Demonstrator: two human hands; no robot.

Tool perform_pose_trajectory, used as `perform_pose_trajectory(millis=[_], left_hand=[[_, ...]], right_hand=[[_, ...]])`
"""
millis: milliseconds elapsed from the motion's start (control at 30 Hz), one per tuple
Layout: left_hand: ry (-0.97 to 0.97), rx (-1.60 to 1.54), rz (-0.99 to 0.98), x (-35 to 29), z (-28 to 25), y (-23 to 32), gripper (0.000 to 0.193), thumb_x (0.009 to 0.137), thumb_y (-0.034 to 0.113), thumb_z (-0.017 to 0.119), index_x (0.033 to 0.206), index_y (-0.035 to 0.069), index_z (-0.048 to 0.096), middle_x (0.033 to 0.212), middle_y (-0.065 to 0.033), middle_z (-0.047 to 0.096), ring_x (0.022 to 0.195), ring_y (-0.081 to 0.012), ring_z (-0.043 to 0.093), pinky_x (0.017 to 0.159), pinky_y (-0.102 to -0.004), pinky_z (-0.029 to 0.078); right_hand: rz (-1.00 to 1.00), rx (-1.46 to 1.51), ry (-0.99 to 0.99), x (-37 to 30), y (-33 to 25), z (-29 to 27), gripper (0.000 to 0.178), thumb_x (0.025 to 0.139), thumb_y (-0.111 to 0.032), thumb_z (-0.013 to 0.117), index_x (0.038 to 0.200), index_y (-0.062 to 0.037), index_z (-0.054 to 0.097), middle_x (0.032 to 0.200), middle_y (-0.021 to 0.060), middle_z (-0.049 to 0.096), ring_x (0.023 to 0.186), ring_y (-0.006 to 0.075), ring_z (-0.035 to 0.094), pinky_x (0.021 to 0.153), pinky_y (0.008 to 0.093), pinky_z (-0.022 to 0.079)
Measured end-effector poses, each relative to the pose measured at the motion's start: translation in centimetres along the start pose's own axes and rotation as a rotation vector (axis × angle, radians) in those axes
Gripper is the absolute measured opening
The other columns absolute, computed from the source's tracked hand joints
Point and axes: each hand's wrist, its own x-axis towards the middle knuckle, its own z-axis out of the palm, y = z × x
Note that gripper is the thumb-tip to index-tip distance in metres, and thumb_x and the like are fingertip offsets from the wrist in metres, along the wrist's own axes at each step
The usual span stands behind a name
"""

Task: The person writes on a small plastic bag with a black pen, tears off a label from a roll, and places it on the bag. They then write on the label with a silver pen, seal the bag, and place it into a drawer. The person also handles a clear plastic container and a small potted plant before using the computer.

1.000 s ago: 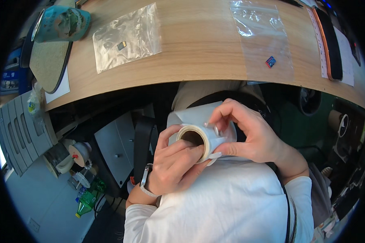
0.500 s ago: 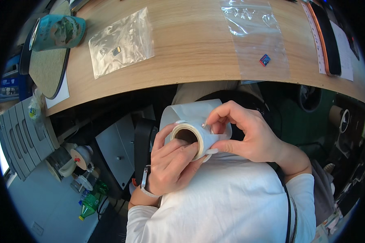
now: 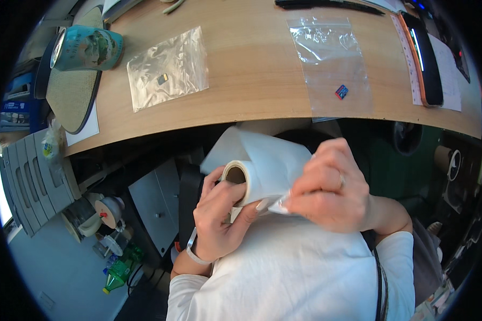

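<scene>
Over my lap, my left hand point(image 3: 219, 222) holds a roll of translucent whitish film point(image 3: 268, 171). Its fingers reach into the cardboard core, and the thumb presses on the outside near the lower edge. A loose flap of the film stands up behind the roll. My right hand point(image 3: 329, 187), smeared by motion, has its fingers closed on the film's lower right edge, which is crumpled there. On the desk lie two clear plastic bags. The left bag point(image 3: 144, 93) has a small dark memory card point(image 3: 163, 79) on or in it; the right bag point(image 3: 326, 69) has a blue-red one point(image 3: 341, 92).
The desk edge point(image 3: 225, 120) runs just beyond my hands. A turquoise can point(image 3: 93, 48) lies on its side at the far left on a woven pad point(image 3: 72, 96). At right a phone point(image 3: 428, 69) rests on papers, with a black pen-like object point(image 3: 332, 6) farther back. Grey drawers point(image 3: 35, 176) stand at left.
My right hand has moved slightly right and down, from picking at the roll's surface to gripping the film's edge. The film has shifted and spreads wider. The view has tilted slightly.
</scene>
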Motion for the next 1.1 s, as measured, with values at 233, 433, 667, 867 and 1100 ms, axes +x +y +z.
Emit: perform_pose_trajectory(millis=[233, 433, 667, 867, 1100], left_hand=[[0.17, -0.622, -0.413, -0.6, -0.2, 0.3, 0.017, 0.082, 0.002, 0.063, 0.096, -0.007, 0.059, 0.086, -0.008, 0.064, 0.077, -0.0138, 0.057, 0.084, -0.0285, 0.043], [0.14, -0.97, -0.393, -1.3, -1.8, -0.1, 0.016, 0.08, 0.0, 0.064, 0.094, -0.006, 0.06, 0.09, -0.0112, 0.064, 0.082, -0.0134, 0.058, 0.075, -0.0251, 0.046], [0.156, -0.871, -0.291, -1.6, -1.8, -0.5, 0.017, 0.079, 0.003, 0.066, 0.092, -0.007, 0.06, 0.085, -0.0102, 0.064, 0.078, -0.0132, 0.056, 0.072, -0.0249, 0.044], [0.101, -0.799, -0.242, -1.6, -2.0, -0.6, 0.016, 0.078, 0.002, 0.066, 0.09, -0.007, 0.061, 0.081, -0.0097, 0.063, 0.074, -0.0137, 0.053, 0.069, -0.0259, 0.042], [0.008, -0.67, -0.11, -1.1, -1.8, -1.0, 0.019, 0.074, 0.006, 0.071, 0.086, -0.006, 0.063, 0.073, -0.0107, 0.064, 0.068, -0.0156, 0.051, 0.068, -0.0273, 0.04]], right_hand=[[0.072, 0.508, 0.28, 0.2, 0.3, -2.5, 0.018, 0.069, -0.019, 0.078, 0.085, -0.0143, 0.07, 0.09, 0.0028, 0.051, 0.083, 0.016, 0.048, 0.067, 0.0273, 0.038], [0.252, 0.297, 0.386, 0.9, 2.1, -5.9, 0.037, 0.071, -0.023, 0.076, 0.1, -0.006, 0.06, 0.105, 0.0082, 0.051, 0.093, 0.0154, 0.049, 0.082, 0.028, 0.038], [0.442, -0.023, -0.018, 6.5, 4.7, -9.4, 0.024, 0.075, -0.02, 0.068, 0.092, -0.0083, 0.057, 0.104, 0.0024, 0.054, 0.095, 0.0124, 0.047, 0.08, 0.0263, 0.034], [0.285, -0.268, -0.442, 10.8, 5.2, -11.4, 0.021, 0.081, -0.017, 0.059, 0.097, -0.006, 0.051, 0.084, 0.0036, 0.052, 0.079, 0.0152, 0.048, 0.071, 0.0279, 0.038], [0.444, -0.222, -0.674, 13.5, 6.5, -11.6, 0.016, 0.082, -0.01, 0.053, 0.098, -0.0057, 0.052, 0.072, 0.0042, 0.048, 0.067, 0.0144, 0.045, 0.061, 0.0287, 0.037]])
